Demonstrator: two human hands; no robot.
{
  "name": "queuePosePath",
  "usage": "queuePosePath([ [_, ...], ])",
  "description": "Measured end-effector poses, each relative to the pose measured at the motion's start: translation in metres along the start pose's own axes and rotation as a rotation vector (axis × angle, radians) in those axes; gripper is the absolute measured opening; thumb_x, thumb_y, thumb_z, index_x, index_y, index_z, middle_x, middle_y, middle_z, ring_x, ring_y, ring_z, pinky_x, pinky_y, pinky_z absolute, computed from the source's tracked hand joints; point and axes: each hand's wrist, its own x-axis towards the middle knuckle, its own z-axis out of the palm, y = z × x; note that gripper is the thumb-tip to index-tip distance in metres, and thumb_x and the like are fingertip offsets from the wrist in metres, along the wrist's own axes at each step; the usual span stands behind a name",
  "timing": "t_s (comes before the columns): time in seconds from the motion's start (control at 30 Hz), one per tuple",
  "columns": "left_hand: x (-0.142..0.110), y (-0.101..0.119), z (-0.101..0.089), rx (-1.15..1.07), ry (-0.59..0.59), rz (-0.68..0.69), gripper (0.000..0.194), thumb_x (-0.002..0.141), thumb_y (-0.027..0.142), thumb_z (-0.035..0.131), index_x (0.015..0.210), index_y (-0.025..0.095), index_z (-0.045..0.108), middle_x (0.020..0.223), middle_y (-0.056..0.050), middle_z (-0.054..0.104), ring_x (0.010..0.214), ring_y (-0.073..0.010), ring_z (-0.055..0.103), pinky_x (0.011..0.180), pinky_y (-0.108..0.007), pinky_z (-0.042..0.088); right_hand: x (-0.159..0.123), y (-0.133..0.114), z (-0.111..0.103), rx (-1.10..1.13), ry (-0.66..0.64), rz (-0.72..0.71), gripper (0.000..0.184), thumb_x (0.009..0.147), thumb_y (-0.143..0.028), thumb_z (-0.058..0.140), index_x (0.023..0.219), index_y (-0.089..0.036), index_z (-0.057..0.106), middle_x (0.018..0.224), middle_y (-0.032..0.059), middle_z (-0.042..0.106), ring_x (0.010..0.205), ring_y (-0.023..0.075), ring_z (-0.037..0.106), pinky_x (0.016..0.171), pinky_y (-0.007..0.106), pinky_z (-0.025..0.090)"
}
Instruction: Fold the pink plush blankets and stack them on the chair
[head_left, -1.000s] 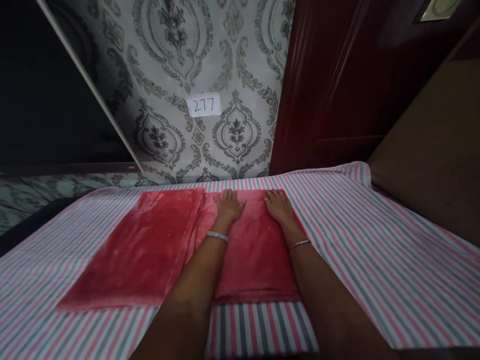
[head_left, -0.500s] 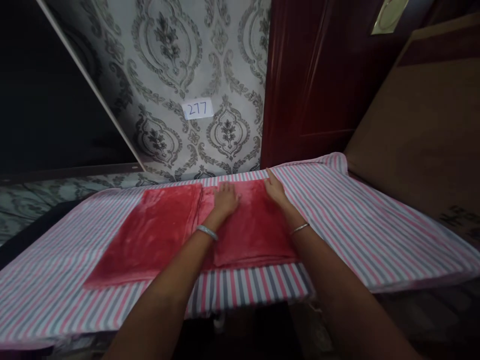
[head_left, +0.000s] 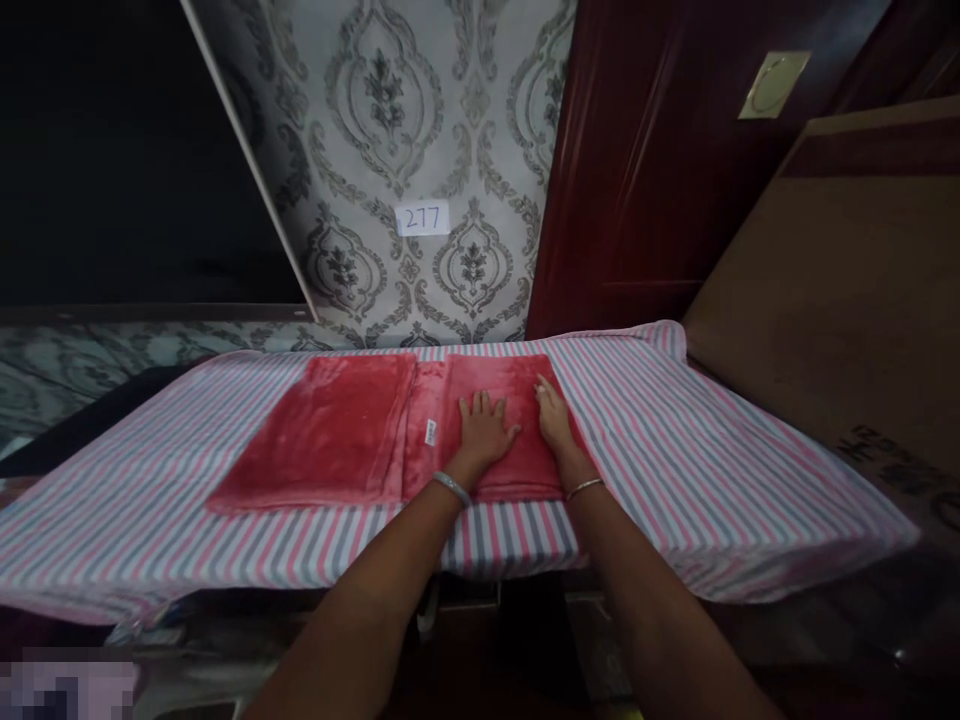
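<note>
A red plush cloth lies partly folded on a table under a pink, grey and white striped sheet. Its right part is doubled over, with a small white tag showing at the fold. My left hand rests flat on that folded part, fingers spread. My right hand lies flat along the cloth's right edge, fingers stretched out. Each wrist carries a thin bangle. Neither hand holds anything.
Behind the table is patterned grey wallpaper with a white label "277". A dark red door stands at the back right, and a brown cardboard sheet leans on the right. A dark panel fills the upper left.
Both hands slid back toward me over the folded cloth, from its far edge to its middle. The view pulled away, showing the table's front edge and the white tag.
</note>
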Motion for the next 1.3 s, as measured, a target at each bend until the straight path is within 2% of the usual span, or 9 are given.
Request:
queuePosePath([
  [0.1,-0.015,-0.012,-0.007,0.041,-0.021,-0.029,0.075,0.098,0.060,0.040,0.159,0.016,0.036,0.165,-0.022,0.028,0.155,-0.0387,0.020,0.124,-0.063,0.010,-0.001,0.002,0.004,0.222,0.073,0.054,0.071,0.103,-0.053,0.020,0.143,-0.006,0.055,0.146,0.0201,0.055,0.135,0.0225,0.053,0.116,0.042,0.039],
  [0.3,-0.052,-0.030,-0.014,0.057,-0.006,0.006,0.071,0.099,0.052,0.046,0.154,0.007,0.041,0.160,-0.027,0.035,0.152,-0.0389,0.027,0.123,-0.061,0.015,-0.002,0.006,0.008,0.297,0.104,0.011,0.076,0.095,-0.069,0.032,0.132,-0.011,0.066,0.139,0.0185,0.062,0.131,0.0275,0.056,0.119,0.048,0.035],
  [0.5,-0.100,-0.058,-0.014,-0.079,0.080,0.099,0.052,0.098,0.038,0.050,0.143,0.012,0.054,0.155,-0.021,0.046,0.150,-0.0337,0.034,0.123,-0.064,0.018,-0.004,0.008,0.011,0.314,0.103,-0.009,0.074,0.092,-0.068,0.037,0.126,-0.011,0.069,0.135,0.0191,0.064,0.129,0.0295,0.056,0.119,0.051,0.035],
  [0.67,-0.136,-0.098,-0.018,-0.240,0.120,0.181,0.049,0.097,0.033,0.051,0.144,0.019,0.054,0.158,-0.017,0.044,0.151,-0.0296,0.034,0.125,-0.061,0.017,-0.005,0.010,0.011,0.244,0.074,-0.030,0.075,0.093,-0.068,0.032,0.127,-0.013,0.068,0.138,0.0176,0.062,0.132,0.0284,0.055,0.119,0.050,0.035],
  [0.73,-0.147,-0.122,-0.026,-0.257,0.204,0.087,0.049,0.096,0.030,0.051,0.144,0.022,0.054,0.159,-0.015,0.043,0.152,-0.0294,0.033,0.124,-0.061,0.018,-0.005,0.011,0.009,0.205,0.038,-0.030,0.072,0.093,-0.067,0.033,0.126,-0.014,0.069,0.137,0.0170,0.063,0.132,0.0283,0.055,0.120,0.050,0.034],
  [0.87,-0.168,-0.190,-0.050,-0.173,0.375,-0.312,0.051,0.095,0.028,0.051,0.144,0.015,0.054,0.159,-0.020,0.042,0.151,-0.0346,0.033,0.122,-0.062,0.022,-0.002,0.003,0.006,0.166,-0.001,-0.024,0.067,0.094,-0.063,0.036,0.128,-0.014,0.068,0.136,0.0170,0.063,0.133,0.0292,0.054,0.120,0.051,0.033],
  [1.03,-0.194,-0.271,-0.062,-0.190,0.505,-0.762,0.060,0.092,0.031,0.053,0.147,0.007,0.048,0.154,-0.026,0.046,0.144,-0.0401,0.041,0.115,-0.061,0.034,-0.002,-0.051,0.021,-0.008,-0.092,-0.096,0.064,0.098,-0.053,0.033,0.138,-0.012,0.062,0.146,0.0165,0.056,0.143,0.0290,0.044,0.122,0.052,0.029],
  [1.2,-0.209,-0.313,-0.052,-0.523,0.456,-0.925,0.061,0.090,0.035,0.052,0.142,0.003,0.054,0.126,-0.021,0.069,0.121,-0.0324,0.064,0.104,-0.042,0.049,-0.037,-0.127,0.053,-0.340,-0.363,-0.186,0.062,0.102,-0.042,0.032,0.157,-0.013,0.039,0.164,0.0138,0.032,0.152,0.0289,0.026,0.121,0.054,0.028],
  [1.3,-0.213,-0.323,-0.050,-0.556,0.418,-0.961,0.059,0.090,0.040,0.051,0.136,0.004,0.060,0.106,-0.016,0.076,0.103,-0.0297,0.071,0.091,-0.038,0.055,-0.067,-0.148,0.067,-0.482,-0.516,-0.257,0.059,0.103,-0.039,0.037,0.158,-0.019,0.038,0.167,0.0104,0.025,0.154,0.0280,0.021,0.123,0.054,0.022],
])
